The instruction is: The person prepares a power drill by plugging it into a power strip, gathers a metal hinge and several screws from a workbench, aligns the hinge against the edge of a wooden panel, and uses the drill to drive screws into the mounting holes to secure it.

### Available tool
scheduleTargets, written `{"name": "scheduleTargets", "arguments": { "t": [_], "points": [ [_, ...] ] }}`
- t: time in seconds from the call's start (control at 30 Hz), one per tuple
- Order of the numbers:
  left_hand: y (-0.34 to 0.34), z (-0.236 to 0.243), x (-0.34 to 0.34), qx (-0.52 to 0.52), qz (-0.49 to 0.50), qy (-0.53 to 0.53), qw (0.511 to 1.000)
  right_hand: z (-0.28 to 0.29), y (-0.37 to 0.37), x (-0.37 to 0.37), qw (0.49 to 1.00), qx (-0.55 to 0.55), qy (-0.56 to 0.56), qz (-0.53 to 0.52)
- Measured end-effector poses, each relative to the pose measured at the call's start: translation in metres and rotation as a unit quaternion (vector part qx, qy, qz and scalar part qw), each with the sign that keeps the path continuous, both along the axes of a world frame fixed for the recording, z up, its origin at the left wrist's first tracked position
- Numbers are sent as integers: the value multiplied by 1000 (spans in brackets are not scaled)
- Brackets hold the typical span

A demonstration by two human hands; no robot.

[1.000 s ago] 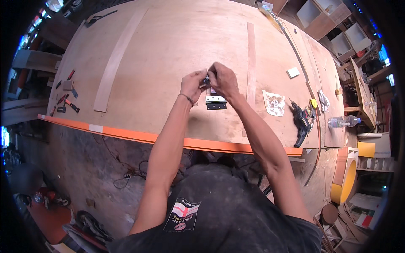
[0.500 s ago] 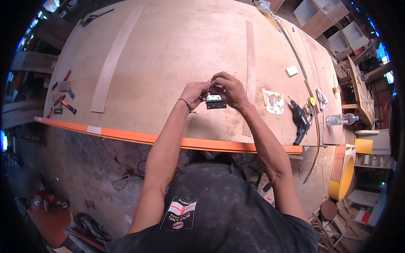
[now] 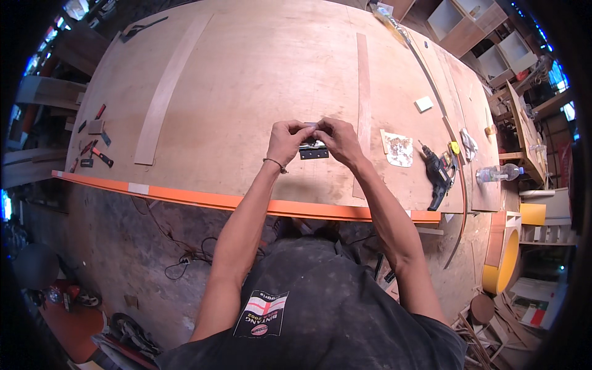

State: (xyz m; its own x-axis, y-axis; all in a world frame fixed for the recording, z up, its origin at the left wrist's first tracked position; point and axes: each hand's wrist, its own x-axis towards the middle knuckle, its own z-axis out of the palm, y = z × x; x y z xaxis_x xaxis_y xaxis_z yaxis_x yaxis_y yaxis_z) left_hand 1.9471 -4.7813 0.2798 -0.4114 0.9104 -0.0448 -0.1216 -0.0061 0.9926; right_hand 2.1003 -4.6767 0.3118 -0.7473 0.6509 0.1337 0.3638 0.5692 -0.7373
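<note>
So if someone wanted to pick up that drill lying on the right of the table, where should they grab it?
Probably by the handle. The drill lies flat on its side on the plywood table, handle pointing toward the orange edge, the nose pointing away. Coming from the near right side looks best; a paper scrap lies close on its left, and both hands work there.
</note>
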Motion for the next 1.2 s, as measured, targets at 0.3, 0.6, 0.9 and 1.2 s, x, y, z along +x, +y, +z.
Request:
{"name": "scheduleTargets", "arguments": {
  "t": [0.3, 0.6, 0.9, 1.2],
  "points": [
    [-1, -14, 13, -17, 65, 25, 997, 0, -2, 15, 987, -162, 7, -5],
    [-8, -19, 18, -15, 12, -104, 994, 0, -7, 24, 985, -167, 43, -1],
    [-14, -13, 20, -26, 37, -109, 993, -6, 0, 29, 979, -198, 54, -5],
    [-19, -10, 13, -24, 19, -198, 980, -6, 1, 28, 982, -176, 70, -24]
  ]
}}
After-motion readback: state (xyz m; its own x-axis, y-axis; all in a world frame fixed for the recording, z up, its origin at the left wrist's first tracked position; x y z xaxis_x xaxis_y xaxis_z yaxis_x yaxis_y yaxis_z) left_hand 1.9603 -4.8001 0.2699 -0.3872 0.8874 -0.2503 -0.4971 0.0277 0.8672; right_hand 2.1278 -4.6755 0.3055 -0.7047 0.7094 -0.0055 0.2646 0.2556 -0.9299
